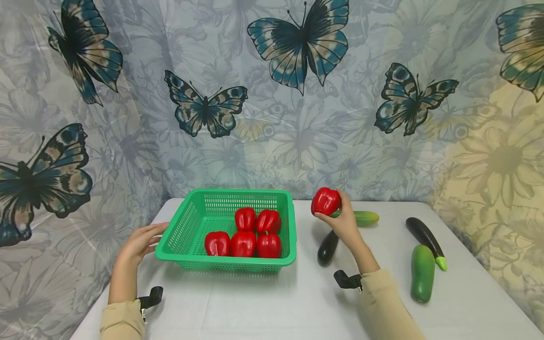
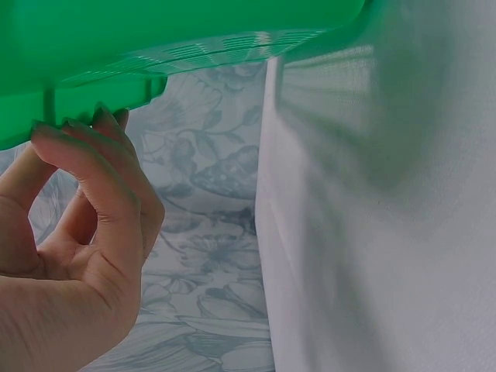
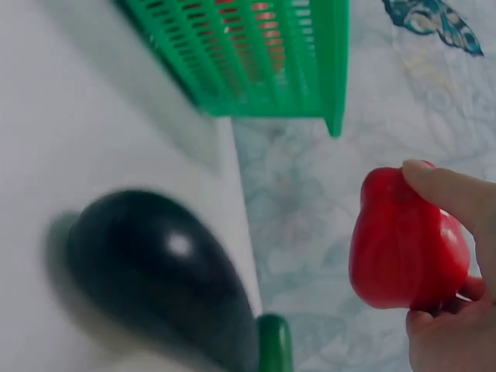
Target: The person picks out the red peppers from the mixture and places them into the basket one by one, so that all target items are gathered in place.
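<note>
My right hand [image 1: 346, 222] grips a red bell pepper [image 1: 325, 201] above the table, right of the green basket [image 1: 233, 264]. In the right wrist view the thumb lies on one side of that pepper [image 3: 403, 248], with fingers on the other side. Several more red bell peppers [image 1: 243, 244] sit inside the basket, toward its right side. At the basket's left rim is my left hand [image 1: 138, 243]. The left wrist view shows its bent fingers [image 2: 108, 170] with their tips at the rim [image 2: 101, 105], pinching it.
Below my right hand lie an eggplant [image 1: 327, 249] and a green cucumber-like vegetable [image 1: 366, 218], both partly hidden. Farther right, another eggplant [image 1: 425, 236] and a thick green vegetable [image 1: 422, 274] lie on the white table [image 1: 238, 307]. Butterfly-patterned cloth [image 1: 297, 156] hangs behind.
</note>
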`<state>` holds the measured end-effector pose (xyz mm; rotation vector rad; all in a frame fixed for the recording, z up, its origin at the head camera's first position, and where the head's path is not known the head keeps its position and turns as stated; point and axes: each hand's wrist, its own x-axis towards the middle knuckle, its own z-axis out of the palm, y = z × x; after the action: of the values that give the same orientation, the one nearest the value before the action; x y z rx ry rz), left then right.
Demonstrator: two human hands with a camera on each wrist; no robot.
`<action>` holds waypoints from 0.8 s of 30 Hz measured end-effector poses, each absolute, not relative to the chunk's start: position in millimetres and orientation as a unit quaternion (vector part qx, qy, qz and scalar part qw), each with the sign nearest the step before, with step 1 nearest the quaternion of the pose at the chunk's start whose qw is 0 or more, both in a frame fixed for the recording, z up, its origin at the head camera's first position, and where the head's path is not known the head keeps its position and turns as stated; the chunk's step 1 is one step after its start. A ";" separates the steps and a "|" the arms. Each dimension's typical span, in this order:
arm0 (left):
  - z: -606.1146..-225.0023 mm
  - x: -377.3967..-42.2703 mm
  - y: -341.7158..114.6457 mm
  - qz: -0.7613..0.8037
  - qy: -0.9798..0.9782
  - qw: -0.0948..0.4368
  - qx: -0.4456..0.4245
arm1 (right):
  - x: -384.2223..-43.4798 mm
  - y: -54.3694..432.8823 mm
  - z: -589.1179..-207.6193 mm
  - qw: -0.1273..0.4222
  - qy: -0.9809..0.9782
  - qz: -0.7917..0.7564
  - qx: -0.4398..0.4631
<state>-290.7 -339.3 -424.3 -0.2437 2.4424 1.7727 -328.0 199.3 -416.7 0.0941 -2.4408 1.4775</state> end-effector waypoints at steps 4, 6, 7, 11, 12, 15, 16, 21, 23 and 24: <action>-424.3 -290.8 -339.3 0.589 0.802 0.056 -0.077 | -333.0 185.8 -411.8 0.152 -0.841 0.515 0.060; -424.3 -290.7 -339.3 0.589 0.803 0.056 -0.077 | -335.3 178.8 -409.8 0.153 -0.837 0.521 0.072; -424.3 -290.5 -339.3 0.588 0.803 0.056 -0.078 | -336.5 175.4 -408.9 0.153 -0.835 0.523 0.079; -424.7 -290.0 -339.2 0.581 0.808 0.057 -0.079 | -338.9 160.9 -404.7 0.147 -0.830 0.530 0.091; -424.8 -289.9 -339.2 0.580 0.809 0.057 -0.079 | -339.3 157.2 -403.5 0.146 -0.831 0.529 0.094; -425.0 -289.8 -339.5 0.579 0.809 0.058 -0.080 | -340.5 146.5 -399.1 0.144 -0.830 0.528 0.105; -425.0 -289.8 -339.6 0.580 0.809 0.058 -0.080 | -341.1 143.0 -397.8 0.144 -0.831 0.527 0.109; -424.5 -290.1 -340.0 0.586 0.805 0.058 -0.079 | -343.6 126.0 -391.8 0.147 -0.828 0.525 0.126; -424.4 -290.1 -340.1 0.586 0.804 0.059 -0.078 | -344.2 119.1 -390.1 0.144 -0.829 0.525 0.129; -424.6 -290.2 -340.1 0.586 0.805 0.059 -0.078 | -344.6 115.8 -389.6 0.142 -0.830 0.524 0.131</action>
<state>-290.2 -340.1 -424.6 -0.2357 2.4371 1.7742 -344.6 115.8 -389.6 0.3769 -2.3949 1.5110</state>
